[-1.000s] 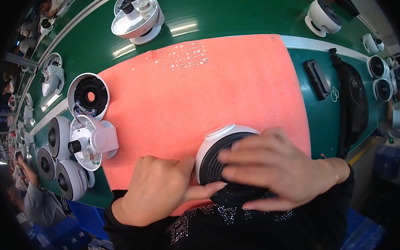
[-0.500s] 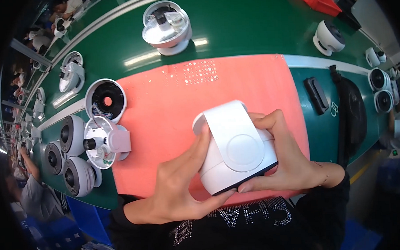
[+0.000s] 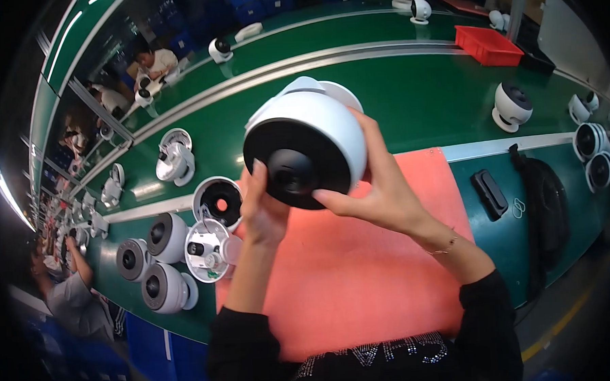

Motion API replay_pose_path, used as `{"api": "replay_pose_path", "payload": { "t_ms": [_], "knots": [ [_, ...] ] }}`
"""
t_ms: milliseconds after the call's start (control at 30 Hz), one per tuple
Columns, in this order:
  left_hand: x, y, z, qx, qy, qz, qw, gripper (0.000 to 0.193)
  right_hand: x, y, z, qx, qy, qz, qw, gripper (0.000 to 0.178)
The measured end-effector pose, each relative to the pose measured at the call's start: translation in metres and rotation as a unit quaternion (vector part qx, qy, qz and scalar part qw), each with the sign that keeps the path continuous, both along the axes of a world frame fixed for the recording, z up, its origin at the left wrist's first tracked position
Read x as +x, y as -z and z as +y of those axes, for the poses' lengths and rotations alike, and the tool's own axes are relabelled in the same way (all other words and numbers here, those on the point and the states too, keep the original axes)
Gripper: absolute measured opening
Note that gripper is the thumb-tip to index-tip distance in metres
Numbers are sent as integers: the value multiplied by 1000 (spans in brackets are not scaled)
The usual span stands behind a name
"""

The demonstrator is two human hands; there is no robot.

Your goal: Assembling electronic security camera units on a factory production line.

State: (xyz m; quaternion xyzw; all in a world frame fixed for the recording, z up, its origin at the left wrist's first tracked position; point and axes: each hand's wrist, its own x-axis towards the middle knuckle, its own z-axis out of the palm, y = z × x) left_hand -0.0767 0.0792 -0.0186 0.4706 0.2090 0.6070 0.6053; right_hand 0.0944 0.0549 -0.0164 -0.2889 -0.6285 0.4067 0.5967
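Raised over the work mat is a white, ball-shaped unit (image 3: 315, 112) with a black round face and a dark lens in its middle; its kind beyond that I cannot tell. My left hand (image 3: 263, 209) grips its lower left side, thumb on the black face. On its right side, my right hand (image 3: 379, 180) is wrapped round the shell, thumb at the face's lower edge. The fingers behind the unit are hidden. Nearest to my left hand lie an opened white housing (image 3: 209, 263) with inner parts showing and a round shell (image 3: 198, 195) with a black inside.
Beneath is a salmon-pink mat (image 3: 363, 276). Several grey-faced lens units (image 3: 165, 288) stand left. At right lie a black case (image 3: 489, 193) and a black bag (image 3: 548, 214). Across the green belt (image 3: 409, 77) are more units and a red tray (image 3: 488, 45). Other people sit far left.
Both hands have lifted the white unit up and away from me and turned it, so its black lens face now shows. The view has tilted up toward the belt.
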Motion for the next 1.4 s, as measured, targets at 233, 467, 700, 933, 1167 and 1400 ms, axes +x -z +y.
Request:
{"api": "replay_pose_path", "payload": {
  "t_ms": [233,467,700,933,1167,1400],
  "knots": [
    [58,8,40,-7,-98,-132,986,69,-3,9,25,118,155,-46,980,93],
    [71,9,71,-91,42,36,994,63,33,21,60,-157,80,280,944,62],
    [82,82,134,-194,-268,196,923,100,110,75,109,-265,144,331,894,73],
    [103,123,148,-193,-156,-55,967,71,117,119,126,-281,135,351,883,81],
    [25,80,144,-151,-98,106,978,54,89,100,106,-388,50,480,785,99],
    [-28,35,98,-164,-62,249,952,43,57,83,47,-17,294,-133,946,67]
  ]
}}
